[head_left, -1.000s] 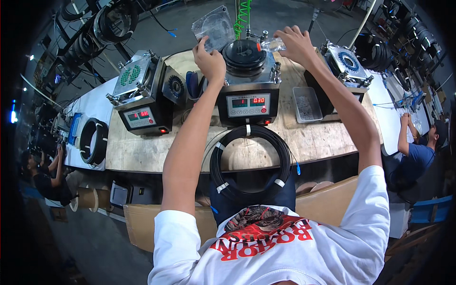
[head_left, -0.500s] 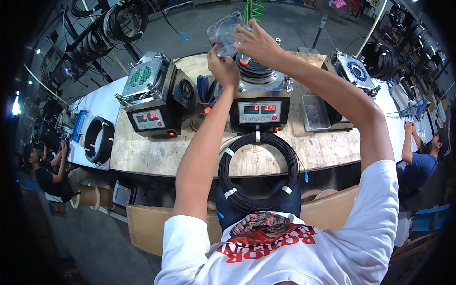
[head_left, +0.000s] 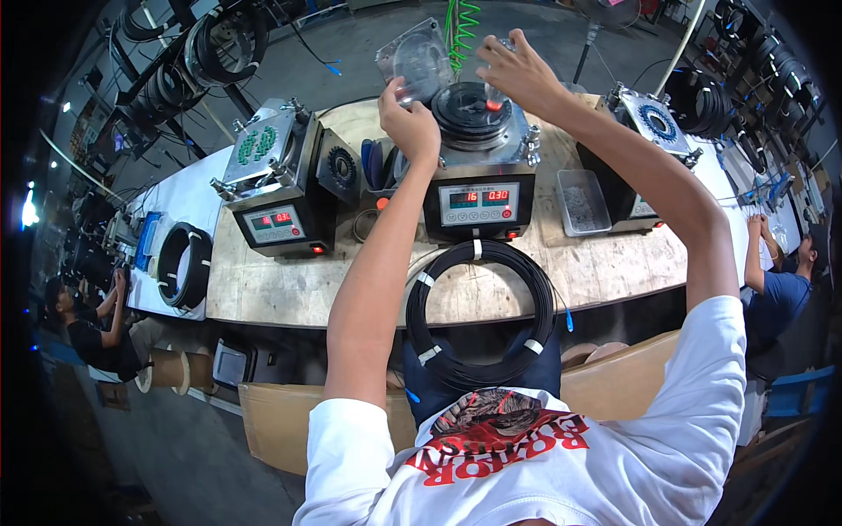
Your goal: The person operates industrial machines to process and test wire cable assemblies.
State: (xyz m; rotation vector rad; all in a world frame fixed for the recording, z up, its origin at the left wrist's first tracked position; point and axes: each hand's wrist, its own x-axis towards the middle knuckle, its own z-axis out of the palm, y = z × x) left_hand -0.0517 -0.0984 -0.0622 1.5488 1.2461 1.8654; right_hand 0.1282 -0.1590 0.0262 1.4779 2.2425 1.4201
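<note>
My left hand (head_left: 410, 124) pinches the lower edge of a clear plate (head_left: 419, 63) with a round middle, held tilted up behind the central machine. My right hand (head_left: 524, 77) is raised over that machine's right side. Its fingers wrap round what looks like a small clear bottle (head_left: 503, 46), mostly hidden by the hand, with a red-orange tip (head_left: 494, 106) pointing down. Beneath the tip lies the round black disc (head_left: 469, 110) on top of the central polishing machine (head_left: 478, 207), whose front panel has lit red digits.
A black cable coil (head_left: 419, 329) rests over my lap and the wooden table's (head_left: 596, 280) near edge. Similar machines stand left (head_left: 279, 223) and right (head_left: 658, 127). A clear tub (head_left: 583, 203) sits right of centre. Co-workers sit at far left (head_left: 96, 324) and far right (head_left: 785, 280).
My right hand has moved right, away from the clear plate, carrying the bottle and exposing more of the black disc. My left hand and the plate have shifted slightly left.
</note>
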